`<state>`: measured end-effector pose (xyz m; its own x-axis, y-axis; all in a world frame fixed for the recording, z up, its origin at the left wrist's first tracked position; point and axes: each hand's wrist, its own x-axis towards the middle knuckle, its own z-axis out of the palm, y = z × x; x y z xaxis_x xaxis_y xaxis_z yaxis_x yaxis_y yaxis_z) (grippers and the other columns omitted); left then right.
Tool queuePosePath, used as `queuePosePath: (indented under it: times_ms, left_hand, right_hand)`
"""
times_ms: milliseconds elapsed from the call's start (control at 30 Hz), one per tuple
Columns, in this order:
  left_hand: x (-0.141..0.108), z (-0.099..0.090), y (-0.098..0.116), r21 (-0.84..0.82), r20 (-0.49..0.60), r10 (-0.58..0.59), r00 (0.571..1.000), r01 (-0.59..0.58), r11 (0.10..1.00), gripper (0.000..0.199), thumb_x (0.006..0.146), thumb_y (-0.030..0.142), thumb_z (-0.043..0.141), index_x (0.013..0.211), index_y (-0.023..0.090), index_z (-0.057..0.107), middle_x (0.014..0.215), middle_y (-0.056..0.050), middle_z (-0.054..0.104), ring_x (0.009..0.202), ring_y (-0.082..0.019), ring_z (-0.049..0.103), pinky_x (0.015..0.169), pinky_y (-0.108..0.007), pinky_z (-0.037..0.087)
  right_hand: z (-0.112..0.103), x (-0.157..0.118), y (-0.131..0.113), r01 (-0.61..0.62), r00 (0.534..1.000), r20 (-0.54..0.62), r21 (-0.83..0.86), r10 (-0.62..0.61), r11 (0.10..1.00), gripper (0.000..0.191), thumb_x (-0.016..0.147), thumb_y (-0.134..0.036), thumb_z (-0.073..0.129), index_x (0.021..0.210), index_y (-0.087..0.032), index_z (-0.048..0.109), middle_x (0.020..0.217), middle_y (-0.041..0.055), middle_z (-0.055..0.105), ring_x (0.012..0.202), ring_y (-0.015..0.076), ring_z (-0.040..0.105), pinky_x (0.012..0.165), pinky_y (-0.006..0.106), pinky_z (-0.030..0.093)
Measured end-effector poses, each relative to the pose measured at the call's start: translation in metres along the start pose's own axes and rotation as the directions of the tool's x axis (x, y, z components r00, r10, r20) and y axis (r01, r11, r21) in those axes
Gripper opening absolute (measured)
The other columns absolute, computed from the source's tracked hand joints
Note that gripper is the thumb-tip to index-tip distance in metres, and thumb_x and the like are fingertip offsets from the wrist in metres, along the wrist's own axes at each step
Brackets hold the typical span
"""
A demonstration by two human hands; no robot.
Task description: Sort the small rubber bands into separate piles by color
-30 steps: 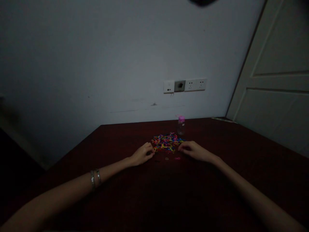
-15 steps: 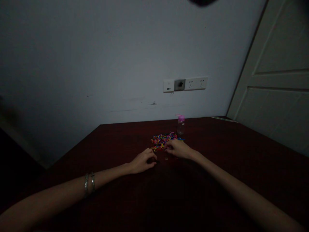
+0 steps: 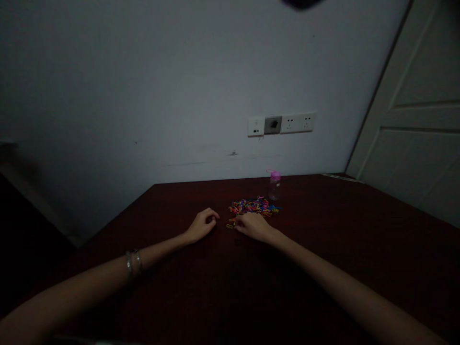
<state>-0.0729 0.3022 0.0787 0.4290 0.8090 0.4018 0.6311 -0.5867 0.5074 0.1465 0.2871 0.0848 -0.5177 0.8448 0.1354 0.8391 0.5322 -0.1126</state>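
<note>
Tabletop (image 3: pixel 334 215) in dark reddish brown, dimly lit, lies between the wearer and a pale wall (image 3: pixel 187 96); twelve o'clock points straight away from the wearer. Near its far middle is a heap of multicoloured looped clips (image 3: pixel 253 206), pink, yellow, blue and red among them, spread widest along the three-to-nine line. The right hand (image 3: pixel 254 227) is palm-down at the heap's six o'clock edge, covering part of it. Its fingers (image 3: pixel 240 224) are bent and gathered close together; whether they pinch a clip cannot be told in the gloom. At nine o'clock from those fingertips, touching or nearly so, is a single yellow clip (image 3: pixel 229 225), its long axis apparently running from nine to three, towards them. The right hand is the nearer to it. The left hand (image 3: pixel 201 226) lies farther off, at nine o'clock from that clip, thumb and index finger curved apart, with nothing visible between them. A faint dark piece (image 3: pixel 237 242), too dim to identify, lies at six o'clock from the right fingers. At one o'clock from the heap stands an upright clear bottle (image 3: pixel 275 190) with a pink cap (image 3: pixel 275 176). Silvery bracelets (image 3: pixel 129 263) circle the left wrist area. Socket plates (image 3: pixel 297 123) line the wall around one o'clock; a panelled door (image 3: pixel 417 153) slants at two.
</note>
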Motion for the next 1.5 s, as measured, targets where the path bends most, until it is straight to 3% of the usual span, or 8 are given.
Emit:
queuePosePath:
  times_ms: [300,533,700,933,1167,1233,1367,1500]
  left_hand:
    - [0.018,0.007,-0.012,0.001,0.0,-0.028,1.0,0.028,1.0,0.021,0.071,0.012,0.043,0.079,0.016,0.062,0.081,-0.002,0.057,0.075,-0.013,0.052,0.071,-0.025,0.041]
    - [0.068,0.015,-0.023,0.032,-0.112,-0.068,0.991,0.072,0.997,0.02,0.068,0.011,0.045,0.073,0.016,0.064,0.079,-0.003,0.058,0.076,-0.014,0.053,0.076,-0.028,0.041]
    - [0.103,0.022,-0.022,-0.027,-0.239,-0.093,0.966,0.089,0.996,0.02,0.067,0.01,0.046,0.073,0.015,0.065,0.081,-0.004,0.059,0.079,-0.015,0.053,0.077,-0.027,0.041]
    - [0.133,0.028,-0.022,-0.112,-0.443,-0.215,0.87,0.185,0.976,0.019,0.069,0.01,0.047,0.075,0.014,0.064,0.083,-0.005,0.06,0.083,-0.016,0.053,0.081,-0.029,0.041]
    - [0.141,0.036,-0.039,-0.26,-0.557,-0.376,0.74,0.274,0.926,0.023,0.074,0.016,0.043,0.085,0.013,0.062,0.09,-0.006,0.061,0.085,-0.014,0.055,0.082,-0.027,0.041]
    - [0.142,0.032,-0.044,-0.27,-0.575,-0.389,0.72,0.281,0.921,0.023,0.073,0.017,0.043,0.084,0.013,0.062,0.089,-0.006,0.062,0.085,-0.014,0.055,0.082,-0.026,0.041]
    - [0.141,0.019,-0.048,-0.267,-0.582,-0.358,0.73,0.244,0.932,0.023,0.073,0.02,0.044,0.082,0.012,0.063,0.083,-0.005,0.063,0.08,-0.014,0.056,0.077,-0.024,0.042]
    - [0.136,0.008,-0.039,-0.217,-0.499,-0.256,0.828,0.167,0.962,0.023,0.073,0.026,0.046,0.075,0.012,0.063,0.073,-0.004,0.063,0.072,-0.014,0.056,0.071,-0.024,0.042]
  right_hand:
    - [-0.004,-0.004,-0.005,-0.044,0.999,0.023,-0.006,0.044,0.999,0.02,0.083,-0.028,0.043,0.087,-0.018,0.06,0.084,0.0073,0.066,0.078,0.0195,0.061,0.062,0.023,0.038]
    - [-0.005,-0.003,0.004,0.008,0.999,-0.054,0.153,0.001,0.988,0.018,0.08,-0.026,0.046,0.086,-0.02,0.062,0.078,0.0032,0.065,0.07,0.0153,0.059,0.059,0.021,0.036]
    - [-0.009,-0.006,0.006,0.036,0.999,-0.041,0.318,-0.025,0.947,0.019,0.076,-0.025,0.049,0.081,-0.018,0.065,0.068,0.0011,0.062,0.059,0.0108,0.054,0.053,0.019,0.032]
    - [-0.011,-0.022,-0.003,0.115,0.99,0.035,0.321,-0.133,0.94,0.017,0.07,-0.023,0.052,0.078,-0.021,0.067,0.063,-0.0017,0.061,0.055,0.0095,0.052,0.05,0.018,0.03]
    - [-0.018,-0.029,-0.002,0.104,0.991,0.04,0.326,-0.124,0.94,0.016,0.072,-0.028,0.054,0.08,-0.021,0.067,0.064,-0.0011,0.062,0.056,0.01,0.053,0.05,0.018,0.03]
    - [-0.023,-0.03,0.003,0.098,0.993,0.022,0.342,-0.112,0.934,0.017,0.073,-0.029,0.053,0.08,-0.021,0.067,0.065,-0.0009,0.061,0.056,0.0096,0.052,0.05,0.018,0.03]
    - [-0.033,-0.034,0.017,0.074,0.997,-0.037,0.371,-0.065,0.926,0.02,0.076,-0.029,0.05,0.08,-0.018,0.066,0.062,-0.0005,0.058,0.053,0.0089,0.048,0.048,0.019,0.028]
    - [-0.037,-0.041,0.035,0.037,0.997,-0.082,0.398,-0.005,0.917,0.022,0.077,-0.031,0.048,0.081,-0.017,0.065,0.059,-0.0007,0.055,0.052,0.0092,0.046,0.048,0.019,0.029]
